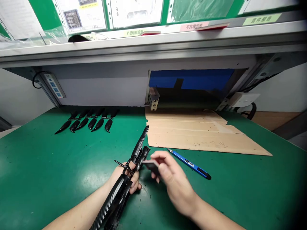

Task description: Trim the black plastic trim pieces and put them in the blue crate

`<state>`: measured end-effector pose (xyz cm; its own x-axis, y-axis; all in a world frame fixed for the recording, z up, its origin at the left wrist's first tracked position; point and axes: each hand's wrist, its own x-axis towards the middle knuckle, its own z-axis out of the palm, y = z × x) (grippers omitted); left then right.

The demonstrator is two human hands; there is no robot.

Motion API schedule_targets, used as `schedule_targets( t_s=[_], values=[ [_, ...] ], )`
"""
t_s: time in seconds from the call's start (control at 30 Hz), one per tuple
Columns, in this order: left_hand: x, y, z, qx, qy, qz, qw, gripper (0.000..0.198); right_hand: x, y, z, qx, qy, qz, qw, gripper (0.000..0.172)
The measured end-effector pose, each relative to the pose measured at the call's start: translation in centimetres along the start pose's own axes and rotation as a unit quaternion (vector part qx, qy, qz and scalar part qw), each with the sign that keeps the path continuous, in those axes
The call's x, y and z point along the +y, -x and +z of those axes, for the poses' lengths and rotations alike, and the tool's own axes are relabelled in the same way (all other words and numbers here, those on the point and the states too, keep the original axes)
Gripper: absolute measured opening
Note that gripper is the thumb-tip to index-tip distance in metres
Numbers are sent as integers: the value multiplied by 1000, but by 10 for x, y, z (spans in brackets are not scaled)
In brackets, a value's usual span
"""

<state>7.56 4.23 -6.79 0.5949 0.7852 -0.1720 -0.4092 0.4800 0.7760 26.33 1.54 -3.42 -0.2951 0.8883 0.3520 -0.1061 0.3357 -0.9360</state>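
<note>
black blade assembly [123, 180] in left grip [135, 183] slants lengthwise forward and right.

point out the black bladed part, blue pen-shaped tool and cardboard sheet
Black bladed part [120, 184]: head view, upper end of a lower blade
Blue pen-shaped tool [189, 163]: head view, mid-barrel
Cardboard sheet [194, 132]: head view, bare middle

- Bright overall; white glare on the clear plastic document sleeves [201, 11].
- Soft reflections on the glossy green counter [48, 166].
- Deep shadow in the dark rectangular recess [184, 99].
- Small dark flat block [153, 166] in the bare right hand [175, 182] blurred.
- Wide-angle stretching; right edge blackened.
</note>
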Motion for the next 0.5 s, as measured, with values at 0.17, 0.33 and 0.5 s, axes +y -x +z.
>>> schedule_targets(
  t_s=[0.17,0.33,0.5],
  values=[
    [-1,4,7,17,-13,5,1000,36,2,-2,9,-34,65,10,997,30],
    [8,7,14,15,-34,-27,999,47,6,-13,-10,92,150,-14,984,21],
    [9,7,17,16,-53,-23,998,38,6,-10,-12,22,253,-65,965,18]
  ],
)
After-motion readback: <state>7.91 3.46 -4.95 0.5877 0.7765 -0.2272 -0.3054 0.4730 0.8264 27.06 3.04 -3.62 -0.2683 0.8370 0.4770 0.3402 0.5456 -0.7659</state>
